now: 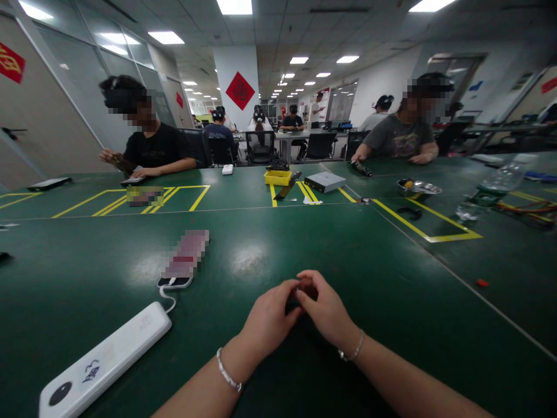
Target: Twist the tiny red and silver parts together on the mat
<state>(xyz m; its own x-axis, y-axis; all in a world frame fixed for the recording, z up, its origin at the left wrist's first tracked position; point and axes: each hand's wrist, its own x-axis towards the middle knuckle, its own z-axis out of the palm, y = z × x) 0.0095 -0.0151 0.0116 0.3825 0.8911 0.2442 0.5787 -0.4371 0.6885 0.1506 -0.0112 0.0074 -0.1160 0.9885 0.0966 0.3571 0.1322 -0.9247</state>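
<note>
Above the green table point(374, 278), my left hand point(268, 316) and my right hand point(329, 313) meet at the fingertips in front of me. The fingers of both are bent inward and closed, with a dark gap between the palms. Whatever they pinch, if anything, is too small and hidden to name. A bracelet circles each wrist. To the left of my hands lies a phone point(187, 255), its screen blurred out. A short white cable point(170, 303) joins it to a long white power bank point(108, 357), which has handwriting on it.
Across the table are a yellow tray point(277, 177) of black cables, a grey box point(324, 182), a metal bowl point(419, 188) and a clear bottle point(494, 188). A small red piece point(482, 283) lies at right. Two people sit opposite, at left and right.
</note>
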